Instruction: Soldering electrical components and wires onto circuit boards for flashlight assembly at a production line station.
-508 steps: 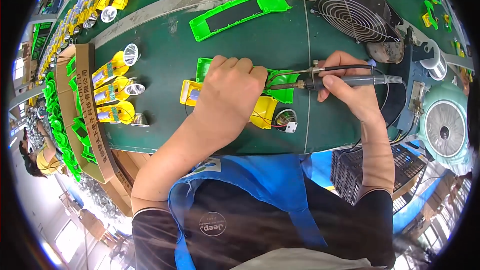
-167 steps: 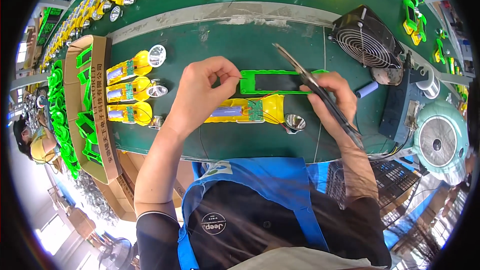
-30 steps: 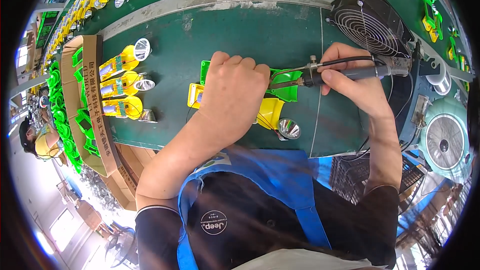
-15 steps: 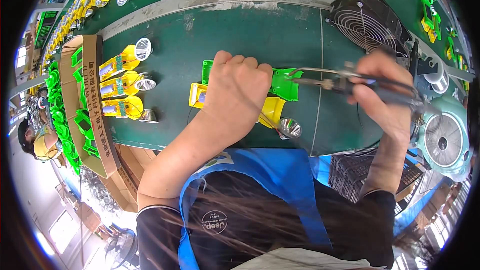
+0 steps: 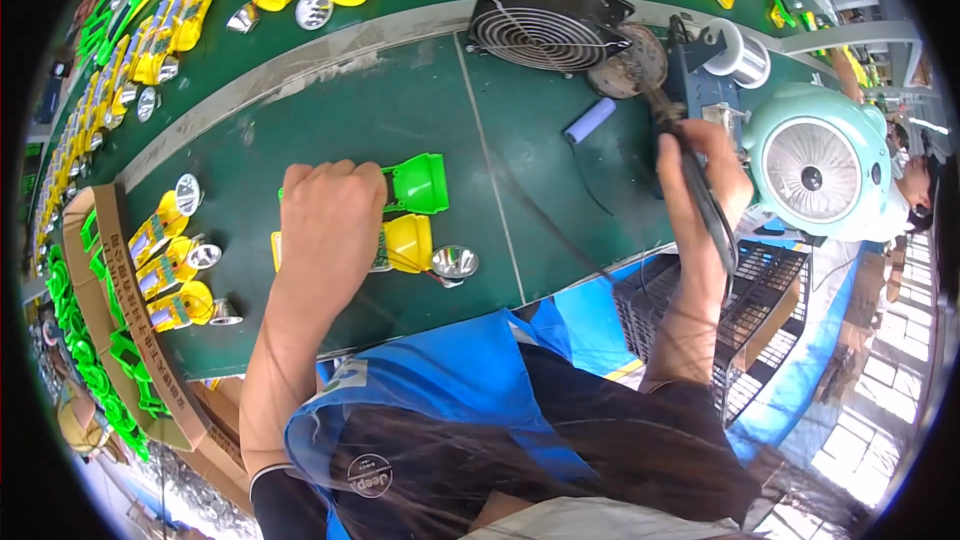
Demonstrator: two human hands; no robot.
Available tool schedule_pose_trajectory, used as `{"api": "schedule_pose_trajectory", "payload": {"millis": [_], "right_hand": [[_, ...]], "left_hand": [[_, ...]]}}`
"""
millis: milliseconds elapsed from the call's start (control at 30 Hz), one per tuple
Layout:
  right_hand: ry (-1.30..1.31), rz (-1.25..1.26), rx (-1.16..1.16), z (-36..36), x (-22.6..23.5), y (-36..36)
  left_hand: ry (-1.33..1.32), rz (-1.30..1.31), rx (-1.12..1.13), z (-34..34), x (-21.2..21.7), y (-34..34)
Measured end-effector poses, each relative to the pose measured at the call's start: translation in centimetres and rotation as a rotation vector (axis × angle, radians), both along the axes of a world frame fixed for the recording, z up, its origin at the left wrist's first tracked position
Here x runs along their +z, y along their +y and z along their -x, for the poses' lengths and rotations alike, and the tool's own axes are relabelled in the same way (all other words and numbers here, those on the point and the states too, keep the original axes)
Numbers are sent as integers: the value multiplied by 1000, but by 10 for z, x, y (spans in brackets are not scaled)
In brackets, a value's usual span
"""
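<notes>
My left hand (image 5: pixel 333 220) is closed in a fist over a green plastic casing (image 5: pixel 422 183) and the yellow lamp housing (image 5: pixel 408 243) beside it. Its fingertips are hidden, so I cannot make out what they grip. A shiny round reflector (image 5: pixel 455 262) lies at the right end of the yellow housing. Farther right, my right hand (image 5: pixel 715 170) is wrapped round a soldering iron (image 5: pixel 712 215). The iron's front end reaches the round, dirty tin (image 5: pixel 630 62), which stands beside the black fan.
Behind the tin stands the black fan (image 5: pixel 550 28). A purple cylindrical cell (image 5: pixel 590 120) with a wire lies nearer. On the right are a solder spool (image 5: pixel 742 57) and a mint-green fan (image 5: pixel 812 165). Yellow lamp assemblies (image 5: pixel 178 262) and a cardboard box (image 5: pixel 150 325) are left.
The view has shifted rightward. My right hand has moved the soldering iron from the green casing over to the round tin. My left fist stays on the green and yellow parts.
</notes>
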State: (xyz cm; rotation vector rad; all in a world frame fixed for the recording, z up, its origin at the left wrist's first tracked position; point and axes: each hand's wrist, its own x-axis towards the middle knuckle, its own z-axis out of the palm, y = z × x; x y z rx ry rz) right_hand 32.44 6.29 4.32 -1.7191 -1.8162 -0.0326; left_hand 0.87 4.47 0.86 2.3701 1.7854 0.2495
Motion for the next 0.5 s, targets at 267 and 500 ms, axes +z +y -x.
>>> {"api": "schedule_pose_trajectory", "payload": {"millis": [267, 500], "right_hand": [[354, -183, -13, -34, -32, -17], [665, -11, 793, 60, -55, -7]], "left_hand": [[40, 26, -10, -5, 3, 7], [38, 75, -1, -3, 1, 4]]}}
